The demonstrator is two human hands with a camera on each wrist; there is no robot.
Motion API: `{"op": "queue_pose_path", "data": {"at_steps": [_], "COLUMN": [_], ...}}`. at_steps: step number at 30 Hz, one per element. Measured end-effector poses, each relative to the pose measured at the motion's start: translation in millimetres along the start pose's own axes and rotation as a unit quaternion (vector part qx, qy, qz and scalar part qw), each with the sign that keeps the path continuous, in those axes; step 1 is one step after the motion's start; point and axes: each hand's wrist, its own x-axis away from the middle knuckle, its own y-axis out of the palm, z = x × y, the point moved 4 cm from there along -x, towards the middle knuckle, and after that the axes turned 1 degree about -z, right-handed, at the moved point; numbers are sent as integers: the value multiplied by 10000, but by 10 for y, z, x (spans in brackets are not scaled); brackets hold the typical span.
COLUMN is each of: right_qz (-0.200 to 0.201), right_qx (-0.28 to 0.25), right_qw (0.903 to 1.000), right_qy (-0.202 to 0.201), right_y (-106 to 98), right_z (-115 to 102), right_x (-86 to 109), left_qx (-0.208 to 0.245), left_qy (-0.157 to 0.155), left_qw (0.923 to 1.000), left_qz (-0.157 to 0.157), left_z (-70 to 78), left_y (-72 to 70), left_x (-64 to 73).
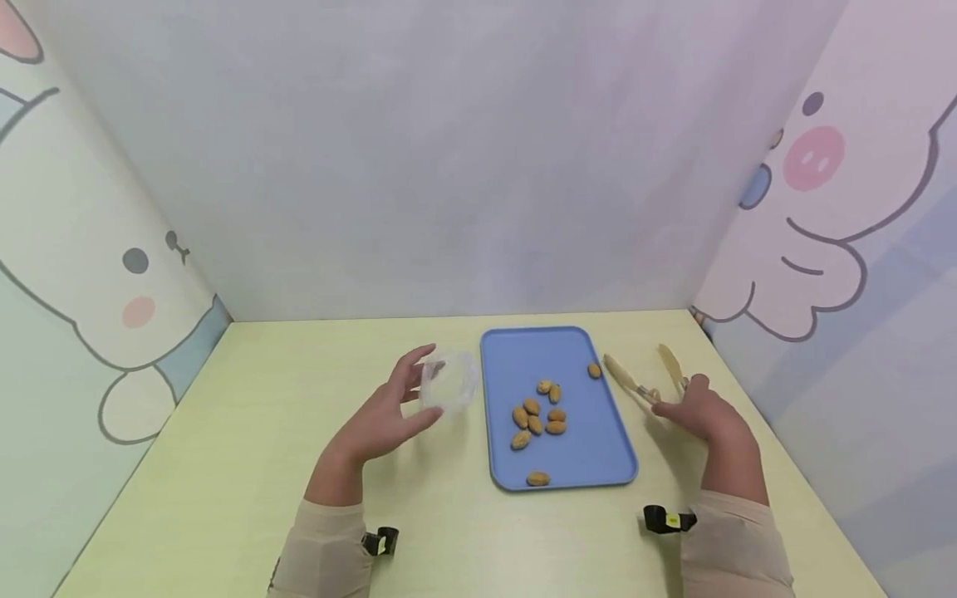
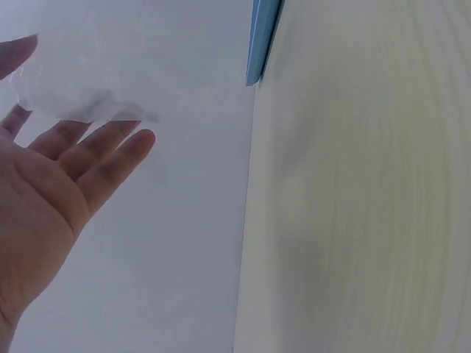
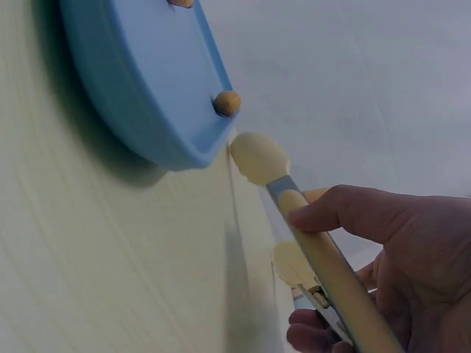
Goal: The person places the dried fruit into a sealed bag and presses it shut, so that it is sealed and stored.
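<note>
Right of the blue tray, my right hand grips tongs, tips apart; left of it, my left hand holds a clear cup. I seem poised to pick nuts off the tray; next, tongs over one.

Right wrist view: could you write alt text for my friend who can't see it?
In the grip of a person's right hand are tongs, their cream tips spread apart. At upper left is a blue tray, with one brown, nut-like piece near its corner and another cut off by the picture's top edge; a pale table fills the lower left.
</note>
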Motion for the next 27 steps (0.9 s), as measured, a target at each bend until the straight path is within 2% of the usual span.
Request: {"op": "queue_pose_path", "data": {"at_steps": [4, 7, 9, 12, 15, 19, 23, 27], "right_qz": [147, 166, 142, 117, 136, 142, 172, 235], "right_qx": [-33, -89, -108, -114, -111, -91, -2, 70], "right_qw": [9999, 9998, 9998, 9996, 9990, 9979, 9959, 9937], "right_qy": [-28, -37, -75, -244, -423, -630, -891, -1092], "right_y": [-18, -23, -24, -28, -31, -52, -68, -75], "right_z": [-15, -26, -39, -81, -135, -233, -333, -455], "right_x": [-20, -17, -3, 27, 59, 114, 159, 213], "left_qx": [460, 904, 988, 873, 890, 770, 408, 230], "left_qy": [368, 463, 391, 156, -4, -98, -378, -487], "left_qw": [9982, 9945, 9933, 9921, 9902, 9930, 9964, 9971], "left_qz": [122, 236, 445, 884, 1079, 885, 641, 532], "left_z": [56, 81, 76, 62, 53, 40, 30, 39], "left_y": [-39, -58, -68, -80, -76, -49, -27, -22], "left_x": [-15, -13, -7, 3, -7, -31, -30, -16]}}
